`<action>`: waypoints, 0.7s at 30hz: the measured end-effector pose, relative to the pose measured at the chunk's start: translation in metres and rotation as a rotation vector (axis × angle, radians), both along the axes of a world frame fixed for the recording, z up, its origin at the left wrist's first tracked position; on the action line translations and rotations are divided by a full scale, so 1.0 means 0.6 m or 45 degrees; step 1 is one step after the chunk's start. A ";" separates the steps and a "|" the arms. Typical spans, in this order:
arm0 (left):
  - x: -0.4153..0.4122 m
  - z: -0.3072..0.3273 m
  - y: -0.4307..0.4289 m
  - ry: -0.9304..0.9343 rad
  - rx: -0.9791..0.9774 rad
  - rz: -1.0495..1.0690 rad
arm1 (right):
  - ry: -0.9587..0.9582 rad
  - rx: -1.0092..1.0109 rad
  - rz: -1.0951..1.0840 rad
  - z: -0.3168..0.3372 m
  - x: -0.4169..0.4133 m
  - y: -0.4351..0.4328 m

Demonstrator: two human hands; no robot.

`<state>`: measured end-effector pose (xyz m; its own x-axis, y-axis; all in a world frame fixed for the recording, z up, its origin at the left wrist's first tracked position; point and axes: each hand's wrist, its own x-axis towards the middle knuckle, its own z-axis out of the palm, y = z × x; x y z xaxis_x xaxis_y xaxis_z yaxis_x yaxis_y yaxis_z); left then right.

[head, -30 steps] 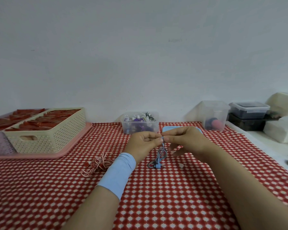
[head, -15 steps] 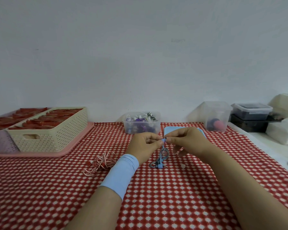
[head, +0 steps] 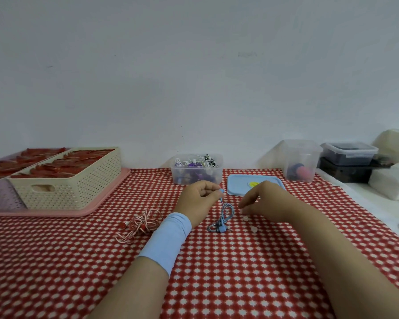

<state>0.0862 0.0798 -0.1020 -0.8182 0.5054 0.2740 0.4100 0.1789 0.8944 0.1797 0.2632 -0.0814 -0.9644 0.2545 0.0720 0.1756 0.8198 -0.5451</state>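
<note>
A: Pose, left hand (head: pixel 200 199)?
B: Raised, pinching the blue earphone (head: pixel 221 217) by its bud; cable hangs to the cloth (head: pixel 240 272), centre.
A: And right hand (head: pixel 263 199)?
B: It has left the bud; fingers curl down over a white ear tip (head: pixel 246 218), grasp unclear.

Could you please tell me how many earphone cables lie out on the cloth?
2: a red-and-white bundle lying left of the left hand, and a blue cable pinched by that hand. Others may hide in the clear box.

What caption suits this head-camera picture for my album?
Left hand pinches a blue wired earphone while the right hand reaches toward small white ear tips on the red checked tablecloth.
</note>
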 end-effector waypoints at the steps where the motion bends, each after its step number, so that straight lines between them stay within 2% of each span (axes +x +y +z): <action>1: 0.001 0.000 0.000 -0.017 0.008 -0.009 | -0.021 0.030 0.009 -0.004 -0.003 -0.001; 5: 0.003 -0.001 0.002 -0.047 0.003 -0.023 | -0.013 0.102 -0.015 -0.009 -0.012 -0.006; 7: 0.004 -0.001 0.002 -0.048 0.008 -0.031 | 0.069 0.053 -0.041 -0.007 -0.014 -0.009; 8: 0.004 0.000 0.002 -0.052 0.016 -0.038 | 0.159 -0.033 -0.059 -0.006 -0.013 -0.011; 10: 0.004 0.002 0.001 -0.070 0.055 -0.053 | 0.357 -0.373 -0.077 0.002 -0.008 -0.018; 13: 0.005 0.005 -0.001 -0.112 0.113 -0.074 | 0.438 -0.782 -0.014 0.017 0.002 -0.029; 17: 0.007 0.006 -0.001 -0.141 0.147 -0.126 | 0.363 -0.992 0.074 0.017 0.004 -0.039; 21: 0.007 0.005 -0.002 -0.166 0.161 -0.197 | 0.323 -1.070 0.098 0.017 0.002 -0.038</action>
<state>0.0906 0.0786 -0.0990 -0.7663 0.5958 0.2402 0.3031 0.0058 0.9529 0.1807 0.2406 -0.0715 -0.9613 0.2547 0.1046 -0.0720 0.1344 -0.9883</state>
